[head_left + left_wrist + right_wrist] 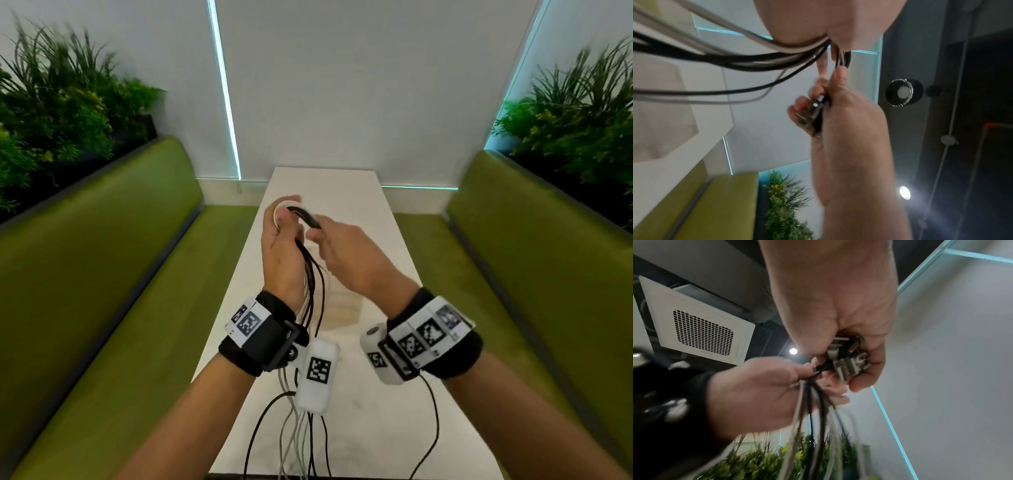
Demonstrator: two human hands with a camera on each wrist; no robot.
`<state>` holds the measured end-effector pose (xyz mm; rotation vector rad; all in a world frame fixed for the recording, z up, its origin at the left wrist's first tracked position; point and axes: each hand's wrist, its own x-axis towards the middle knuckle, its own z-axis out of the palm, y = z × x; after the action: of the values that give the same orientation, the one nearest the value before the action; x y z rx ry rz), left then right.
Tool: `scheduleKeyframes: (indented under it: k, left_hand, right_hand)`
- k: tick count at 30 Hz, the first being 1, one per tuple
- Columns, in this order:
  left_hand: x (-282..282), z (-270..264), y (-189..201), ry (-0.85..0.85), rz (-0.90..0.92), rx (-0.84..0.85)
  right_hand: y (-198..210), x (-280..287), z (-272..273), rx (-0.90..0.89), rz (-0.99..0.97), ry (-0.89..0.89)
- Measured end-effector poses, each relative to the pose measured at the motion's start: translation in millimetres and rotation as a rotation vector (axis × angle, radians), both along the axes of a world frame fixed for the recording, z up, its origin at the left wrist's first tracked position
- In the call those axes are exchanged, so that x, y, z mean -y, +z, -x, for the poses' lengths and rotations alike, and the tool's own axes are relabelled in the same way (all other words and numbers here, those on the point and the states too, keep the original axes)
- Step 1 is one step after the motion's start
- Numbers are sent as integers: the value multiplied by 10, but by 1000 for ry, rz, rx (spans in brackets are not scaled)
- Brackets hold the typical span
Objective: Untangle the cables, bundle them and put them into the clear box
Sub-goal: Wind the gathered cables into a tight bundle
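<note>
Above the white table (346, 192), my left hand (282, 246) grips a bunch of black and grey cables (314, 284). They loop over its fingers and hang down past the wrist to the table's near edge. My right hand (342, 250) pinches the cables' plug ends (849, 361) just right of the left hand. In the left wrist view the cables (748, 63) run under my left palm (818, 21) to the right hand (849, 129) and its plugs (817, 112). The clear box (342, 308) stands on the table beneath my hands, partly hidden by them.
Green bench seats (102, 274) run along both sides of the narrow table, with plants (58, 113) behind them. A white wall closes the far end. More cable ends (301, 431) trail over the table's near edge.
</note>
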<state>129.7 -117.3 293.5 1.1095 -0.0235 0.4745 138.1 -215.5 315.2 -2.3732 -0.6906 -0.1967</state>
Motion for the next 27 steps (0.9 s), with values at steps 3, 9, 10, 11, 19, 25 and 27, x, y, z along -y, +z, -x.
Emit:
scheduleKeyframes:
  k: [3, 9, 10, 11, 19, 25, 27]
  left_hand:
    - [-11, -28, -9, -64, 53, -42]
    - [-35, 38, 17, -253, 124, -83]
    - [-43, 30, 17, -255, 116, -100]
    - [-54, 29, 19, -265, 102, -118]
    - [-101, 11, 138, -399, -215, -135]
    - [-82, 27, 171, -431, -376, -117]
    - [-80, 32, 165, -436, -355, -95]
  right_hand:
    - [-175, -89, 27, -30, -4, 59]
    - [-277, -78, -25, -110, -68, 93]
    - [-270, -69, -4, -155, -89, 121]
    - [-263, -45, 22, -210, -102, 155]
    - [-315, 191, 113, -577, -424, 370]
    - [-450, 187, 135, -648, -573, 454]
    - [-452, 193, 147, -634, -597, 432]
